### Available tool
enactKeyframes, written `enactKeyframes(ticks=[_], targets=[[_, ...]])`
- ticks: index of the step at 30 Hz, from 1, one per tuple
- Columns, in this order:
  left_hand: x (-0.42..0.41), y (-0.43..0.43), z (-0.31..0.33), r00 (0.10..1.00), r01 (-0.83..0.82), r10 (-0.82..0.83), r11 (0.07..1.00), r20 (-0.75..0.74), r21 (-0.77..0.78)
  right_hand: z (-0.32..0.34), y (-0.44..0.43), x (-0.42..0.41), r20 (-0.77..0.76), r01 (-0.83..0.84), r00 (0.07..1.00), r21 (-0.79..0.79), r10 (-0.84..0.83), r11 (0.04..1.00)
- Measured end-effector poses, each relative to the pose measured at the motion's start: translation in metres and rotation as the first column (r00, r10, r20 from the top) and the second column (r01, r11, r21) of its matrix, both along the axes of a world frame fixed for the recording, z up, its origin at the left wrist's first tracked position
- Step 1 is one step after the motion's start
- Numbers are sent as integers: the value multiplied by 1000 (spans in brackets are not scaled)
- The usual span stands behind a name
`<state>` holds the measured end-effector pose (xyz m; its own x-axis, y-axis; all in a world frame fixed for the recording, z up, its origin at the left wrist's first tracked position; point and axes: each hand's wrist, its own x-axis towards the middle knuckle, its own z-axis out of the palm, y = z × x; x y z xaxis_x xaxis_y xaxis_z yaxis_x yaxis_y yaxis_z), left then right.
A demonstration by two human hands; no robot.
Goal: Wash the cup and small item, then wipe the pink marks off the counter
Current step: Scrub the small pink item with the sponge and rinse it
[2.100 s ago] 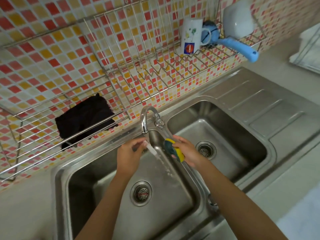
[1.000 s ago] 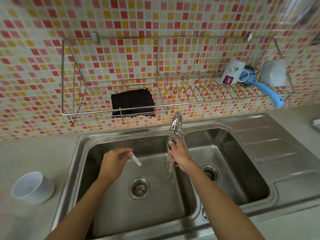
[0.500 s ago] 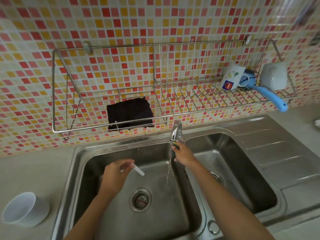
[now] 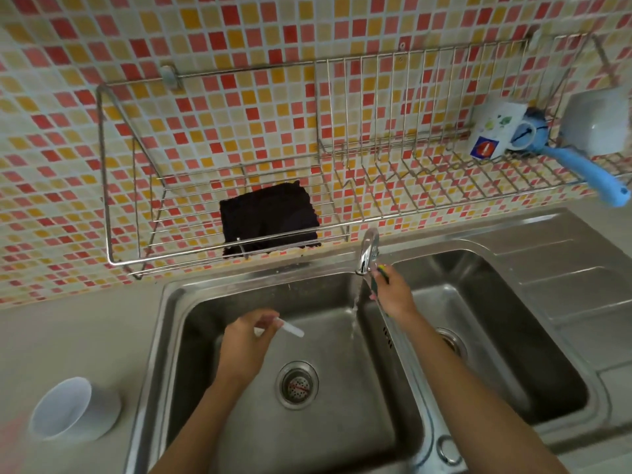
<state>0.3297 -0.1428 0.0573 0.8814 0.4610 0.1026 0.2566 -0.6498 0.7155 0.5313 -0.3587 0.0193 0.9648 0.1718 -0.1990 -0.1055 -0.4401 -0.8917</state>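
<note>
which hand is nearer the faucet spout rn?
Right. The right hand, gripping a sponge, sits just beside and below the faucet spout, at the water stream. The left hand holds the small white item lower over the left basin.

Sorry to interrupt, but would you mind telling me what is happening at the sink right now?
A person is washing up at a double sink. The left hand holds a small white stick over the left basin, beside the stream from the running tap. The right hand holds a sponge just under the spout. A white cup waits on the counter to the left, and a dark cloth lies in the wall rack.
</note>
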Motion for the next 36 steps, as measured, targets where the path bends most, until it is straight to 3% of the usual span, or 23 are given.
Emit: enactKeyframes(ticks=[4, 6, 8, 12, 17, 21, 24, 27, 29, 33, 36], targets=[[-8, 3, 1, 999, -6, -1, 989, 47, 145, -22, 0, -50, 243, -63, 966, -121, 91, 991], [-18, 2, -8, 996, 75, -60, 968, -70, 239, -39, -3, -80, 210, -104, 965, -253, 160, 962], [-29, -1, -21, 992, 101, -72, 945, -104, 310, -47, -7, -102, 189, -53, 976, -275, 108, 960], [-39, -5, -15, 999, 44, -31, 935, -43, 352, -38, -1, -110, 196, -14, 978, -259, 67, 966], [-65, -11, -7, 1000, -20, 17, 941, 9, 339, -30, -6, -131, -14, -109, 994, -340, 111, 934], [-80, 1, 13, 994, -94, 76, 952, 74, 292, 3, 10, -150, -31, -162, 987, -262, 159, 951], [-91, 19, 38, 982, -160, 135, 964, 130, 213, 55, 48, -161, 26, -285, 955, -185, 294, 941], [-108, 35, 60, 964, -230, 196, 954, 179, 194, 116, 90, -179, 126, -389, 917, 85, 378, 917], [-119, 44, 76, 951, -265, 225, 947, 211, 183, 157, 115, -183, 254, -425, 891, 177, 376, 888], [-142, 69, 98, 930, -326, 290, 935, 227, 140, 220, 165, -167, 495, -415, 821, 178, 283, 892], [-161, 88, 99, 919, -366, 333, 920, 213, 140, 231, 204, -142, 533, -368, 791, 24, 300, 929]])
